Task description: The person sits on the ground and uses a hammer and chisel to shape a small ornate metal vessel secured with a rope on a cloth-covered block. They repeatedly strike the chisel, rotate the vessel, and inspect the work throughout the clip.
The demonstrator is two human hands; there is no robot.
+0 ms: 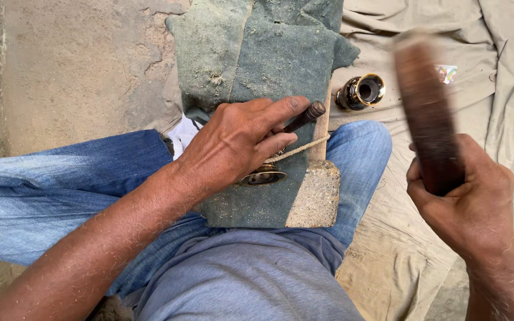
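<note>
L hand (pixel 239 142): fingers closed on dark punch tool (pixel 306 116), tip held over brass piece (pixel 263 174) on green cloth (pixel 257 65) across lap | R hand (pixel 465 196): wooden mallet (pixel 426 113) gripped, raised, blurred | 2nd brass fitting (pixel 361 92) on beige sheet (pixel 417 35), apart | cord (pixel 301 148) across block (pixel 319 196).

Wooden mallet (pixel 426 113): dark reddish-brown. Punch tool (pixel 304 116): dark brown. Brass piece (pixel 263 175): golden with dark banding. Second brass fitting (pixel 361 92): shiny gold and black. Cloth pad (pixel 257 65): dull grey-green, speckled with pale dust. Block (pixel 316 199): sandy tan, grainy. Cord (pixel 304 146): beige. Jeans (pixel 43 190): faded blue. Ground sheet (pixel 477 53): khaki beige.
</note>
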